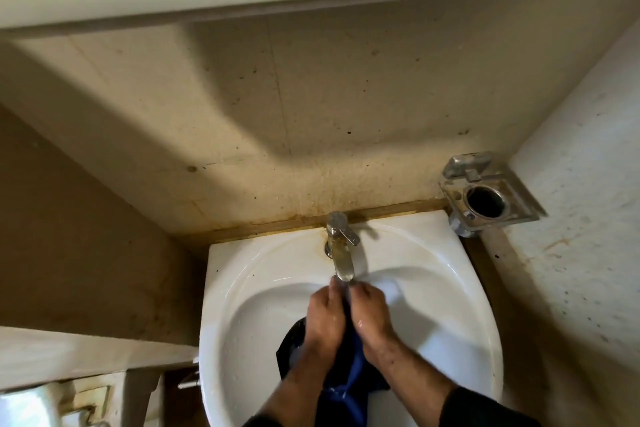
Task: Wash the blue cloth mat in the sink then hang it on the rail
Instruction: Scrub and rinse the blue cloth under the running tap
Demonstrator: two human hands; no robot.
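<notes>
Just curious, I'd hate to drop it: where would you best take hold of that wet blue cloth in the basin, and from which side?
Probably the bunched upper part of the blue cloth, from above and from both sides, as the left hand and right hand do under the tap. The cloth hangs limp into the sink, so fingers close best round a gathered fold.

Wet bunched blue mat point(353, 374) in sink point(242, 288)
</notes>
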